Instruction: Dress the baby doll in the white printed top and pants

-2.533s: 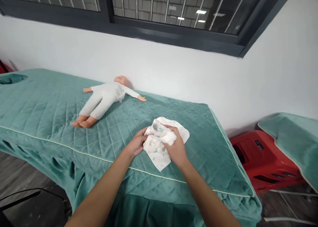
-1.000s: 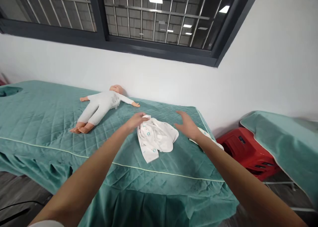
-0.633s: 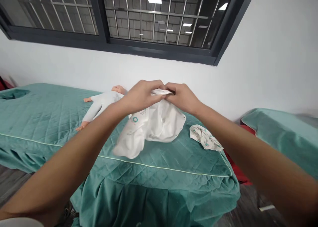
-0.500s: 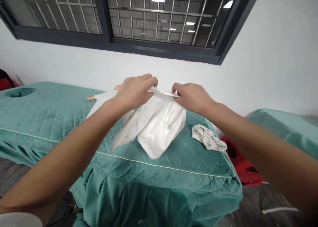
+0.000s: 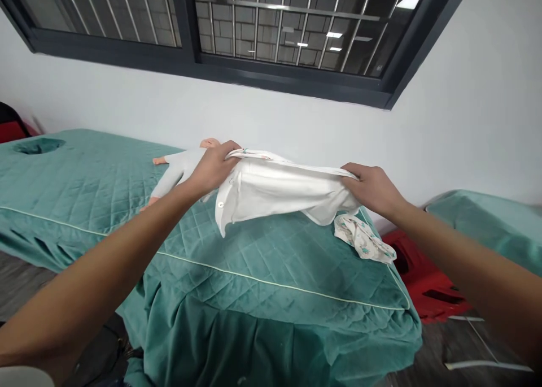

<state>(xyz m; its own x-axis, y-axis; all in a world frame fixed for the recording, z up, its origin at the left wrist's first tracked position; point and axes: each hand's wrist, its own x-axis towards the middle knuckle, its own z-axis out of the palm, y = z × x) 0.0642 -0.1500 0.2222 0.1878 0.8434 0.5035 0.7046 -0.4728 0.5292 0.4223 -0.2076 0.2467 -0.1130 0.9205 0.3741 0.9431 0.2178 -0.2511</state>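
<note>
A white baby garment [image 5: 283, 192] with a snap button near its left corner is stretched between my hands, above the green quilted bed. My left hand [image 5: 215, 169] pinches one end of its folded upper edge, where a little printed pattern shows. At the other end, my right hand [image 5: 372, 186] is closed on the same edge. Beyond my left hand lies a baby doll [image 5: 184, 162] in pale clothing, partly covered by that hand and forearm. A crumpled white cloth with a green print [image 5: 364, 240] rests on the bed below my right hand.
The green bed [image 5: 254, 257] has a face hole [image 5: 40, 146] at its far left and stands against a white wall [image 5: 139, 107] under a barred window. At the right are a red plastic object [image 5: 432, 279] and another green-covered surface [image 5: 486, 220].
My hands have moved apart, pulling the garment's edge wide; it hung bunched before and now spreads sideways. More of the doll shows. The view has shifted slightly.
</note>
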